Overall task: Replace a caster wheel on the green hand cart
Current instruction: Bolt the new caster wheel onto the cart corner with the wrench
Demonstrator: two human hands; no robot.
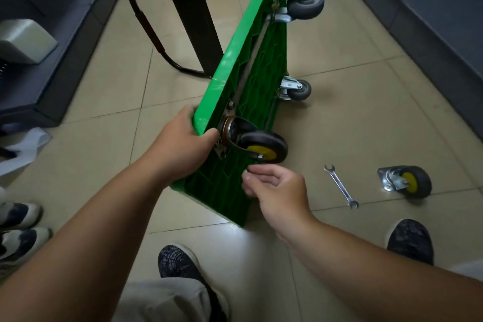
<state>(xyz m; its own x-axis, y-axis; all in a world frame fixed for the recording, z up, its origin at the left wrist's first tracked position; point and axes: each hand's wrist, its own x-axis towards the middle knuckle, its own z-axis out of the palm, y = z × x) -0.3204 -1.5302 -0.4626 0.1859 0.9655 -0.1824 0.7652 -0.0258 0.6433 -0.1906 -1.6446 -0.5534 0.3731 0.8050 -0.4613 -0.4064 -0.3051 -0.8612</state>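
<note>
- Cart stands on its long edge on the floor. Its long axis runs away from the grip, underside faces right, and the far end is cut off.
- Left hand clenches the near top corner.
- Caster is mounted just right of the grip.
- Right hand is below it with fingers curled; I cannot tell if it holds anything.
- Spanner and spare caster lie further right.

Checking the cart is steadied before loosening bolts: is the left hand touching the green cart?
Touching. The head view shows the left hand gripping the near corner of the green cart, with its thumb on the wheel side.

left hand: fingers clamped, arm extended | right hand: fingers half-curled
</note>
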